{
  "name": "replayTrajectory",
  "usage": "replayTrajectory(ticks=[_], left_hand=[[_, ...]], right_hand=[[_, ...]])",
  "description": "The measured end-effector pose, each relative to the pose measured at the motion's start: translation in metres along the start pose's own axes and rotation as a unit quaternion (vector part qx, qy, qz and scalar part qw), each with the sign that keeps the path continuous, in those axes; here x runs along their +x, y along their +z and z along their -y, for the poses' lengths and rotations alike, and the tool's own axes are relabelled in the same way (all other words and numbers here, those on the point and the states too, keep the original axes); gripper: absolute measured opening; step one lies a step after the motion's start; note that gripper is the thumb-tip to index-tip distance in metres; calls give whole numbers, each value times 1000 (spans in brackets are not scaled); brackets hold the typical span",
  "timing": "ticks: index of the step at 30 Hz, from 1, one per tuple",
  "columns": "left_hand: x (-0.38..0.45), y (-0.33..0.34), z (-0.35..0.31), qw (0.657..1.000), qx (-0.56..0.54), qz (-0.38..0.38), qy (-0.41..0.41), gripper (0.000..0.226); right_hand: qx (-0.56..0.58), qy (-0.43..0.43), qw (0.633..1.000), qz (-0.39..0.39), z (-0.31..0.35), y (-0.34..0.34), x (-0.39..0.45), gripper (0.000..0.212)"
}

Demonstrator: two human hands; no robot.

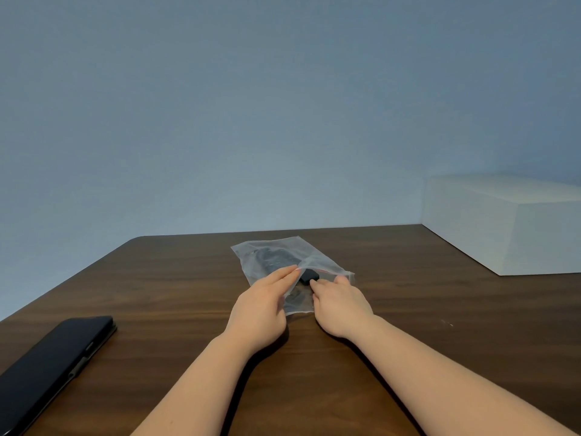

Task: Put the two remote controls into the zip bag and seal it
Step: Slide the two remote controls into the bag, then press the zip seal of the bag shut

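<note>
A clear zip bag with a red seal line lies flat on the dark wooden table. One black remote control shows through the plastic deep inside the bag. The end of a second black remote control sticks out at the bag's mouth. My left hand pinches the upper flap of the opening. My right hand lies on the near edge of the bag, its fingertips touching the end of that second remote.
A black flat case lies at the near left of the table. A white box stands at the far right against the wall. The table's far edge runs just behind the bag.
</note>
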State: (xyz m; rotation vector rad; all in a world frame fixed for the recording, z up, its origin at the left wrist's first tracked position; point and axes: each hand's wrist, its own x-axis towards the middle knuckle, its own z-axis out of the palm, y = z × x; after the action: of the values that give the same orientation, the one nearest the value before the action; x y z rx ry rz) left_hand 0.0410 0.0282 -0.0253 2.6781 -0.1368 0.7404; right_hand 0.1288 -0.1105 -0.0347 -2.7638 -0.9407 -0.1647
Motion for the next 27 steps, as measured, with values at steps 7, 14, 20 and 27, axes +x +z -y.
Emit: replayTrajectory(ticks=[7,14,20,27], left_hand=[[0,2,2,1000,0,15,-2,62],[-1,3,3,998,-23,66,-7,60],[-1,-4,10,999,2,41,-29,30],[-2,-14,2,991,-43,-104,-75,25]], right_hand=[[-19,1,999,41,2,-3,4,51],[-14,-24,999,37,1,-9,-1,48],[88,38,990,-99,-16,-31,-21,33],[76,-90,978,-169,-12,-45,-28,72]])
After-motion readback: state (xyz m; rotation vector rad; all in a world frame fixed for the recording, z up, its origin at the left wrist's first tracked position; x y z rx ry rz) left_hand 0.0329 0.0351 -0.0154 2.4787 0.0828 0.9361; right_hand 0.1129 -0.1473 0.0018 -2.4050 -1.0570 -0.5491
